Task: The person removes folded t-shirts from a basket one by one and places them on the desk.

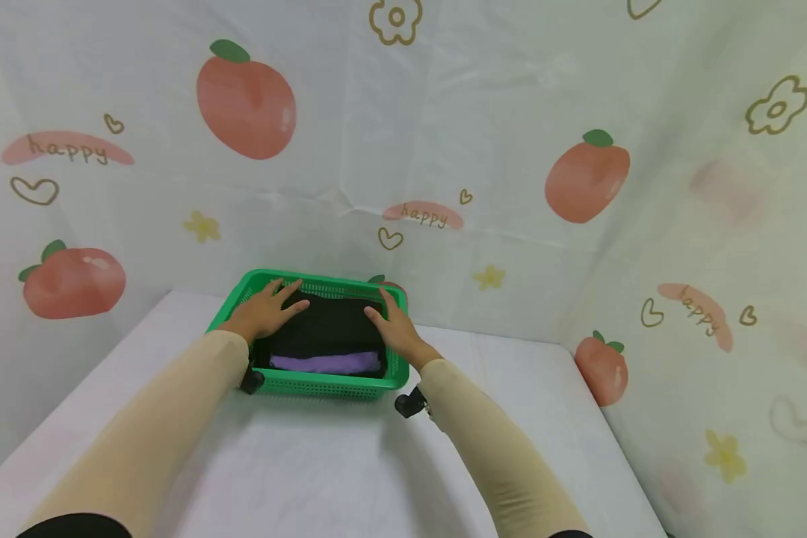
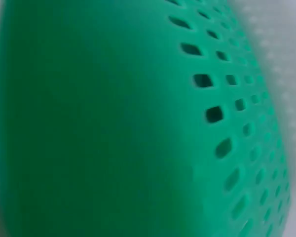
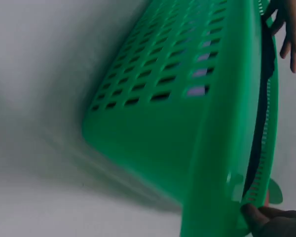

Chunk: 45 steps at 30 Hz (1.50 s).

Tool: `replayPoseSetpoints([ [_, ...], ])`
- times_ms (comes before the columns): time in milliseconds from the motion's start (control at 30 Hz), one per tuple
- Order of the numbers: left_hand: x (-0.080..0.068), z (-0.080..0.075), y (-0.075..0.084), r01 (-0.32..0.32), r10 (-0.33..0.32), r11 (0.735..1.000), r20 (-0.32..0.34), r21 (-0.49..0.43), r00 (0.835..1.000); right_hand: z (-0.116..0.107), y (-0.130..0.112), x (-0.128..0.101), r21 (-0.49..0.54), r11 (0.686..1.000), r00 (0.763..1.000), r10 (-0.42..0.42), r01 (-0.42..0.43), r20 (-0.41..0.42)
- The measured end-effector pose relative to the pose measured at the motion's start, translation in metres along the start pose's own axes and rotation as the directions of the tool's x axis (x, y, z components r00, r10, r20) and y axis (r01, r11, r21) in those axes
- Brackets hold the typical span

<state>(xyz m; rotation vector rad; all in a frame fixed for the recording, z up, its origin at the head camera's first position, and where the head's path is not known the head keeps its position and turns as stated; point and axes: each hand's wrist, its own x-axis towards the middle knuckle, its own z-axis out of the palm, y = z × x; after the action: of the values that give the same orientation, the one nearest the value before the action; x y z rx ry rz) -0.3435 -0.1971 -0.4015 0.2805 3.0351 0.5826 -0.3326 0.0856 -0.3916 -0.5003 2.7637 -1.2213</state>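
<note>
A green plastic basket (image 1: pixel 323 382) with perforated sides stands on the table and holds folded black cloth (image 1: pixel 336 325) and a folded purple cloth (image 1: pixel 329 364) along its near side. My left hand (image 1: pixel 264 310) is over the basket's left end, fingers spread by the black cloth's edge. At the right end, my right hand (image 1: pixel 398 329) reaches over the rim, its fingers extended beside the black cloth. In the right wrist view, fingertips of the right hand (image 3: pixel 274 220) are at the basket rim (image 3: pixel 222 148). The basket wall (image 2: pixel 98 118) fills most of the left wrist view, which hides the left hand.
A white cloth covers the table (image 1: pixel 309 463). Behind it and to the right hangs a pale curtain (image 1: pixel 484 119) printed with peaches, flowers and hearts. The basket stands near the table's back edge, close to the curtain.
</note>
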Motion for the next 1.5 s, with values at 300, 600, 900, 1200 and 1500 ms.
replayPoseSetpoints([
  [300, -0.004, 0.008, -0.003, 0.095, -0.089, 0.981, 0.042, -0.171, 0.995, 0.019, 0.002, 0.008, 0.044, 0.99, 0.99, 0.134, -0.136, 0.045],
  [600, -0.004, 0.01, 0.0, 0.127, -0.106, 0.963, 0.101, -0.238, 0.989, 0.027, -0.001, 0.011, 0.086, 0.975, 0.979, 0.204, -0.203, 0.006],
  [900, -0.005, 0.017, -0.008, 0.103, -0.095, 0.954, 0.043, -0.28, 0.995, 0.034, 0.006, 0.016, 0.166, 0.961, 0.974, 0.224, -0.223, 0.014],
  [1200, -0.006, 0.019, -0.014, 0.098, -0.105, 0.942, -0.006, -0.32, 0.994, 0.036, 0.011, 0.019, 0.392, 0.889, 0.969, 0.246, -0.237, 0.029],
  [1500, -0.005, 0.021, -0.019, 0.124, -0.142, 0.926, -0.025, -0.356, 0.989, 0.041, 0.012, 0.025, 0.552, 0.784, 0.956, 0.277, -0.284, 0.099],
])
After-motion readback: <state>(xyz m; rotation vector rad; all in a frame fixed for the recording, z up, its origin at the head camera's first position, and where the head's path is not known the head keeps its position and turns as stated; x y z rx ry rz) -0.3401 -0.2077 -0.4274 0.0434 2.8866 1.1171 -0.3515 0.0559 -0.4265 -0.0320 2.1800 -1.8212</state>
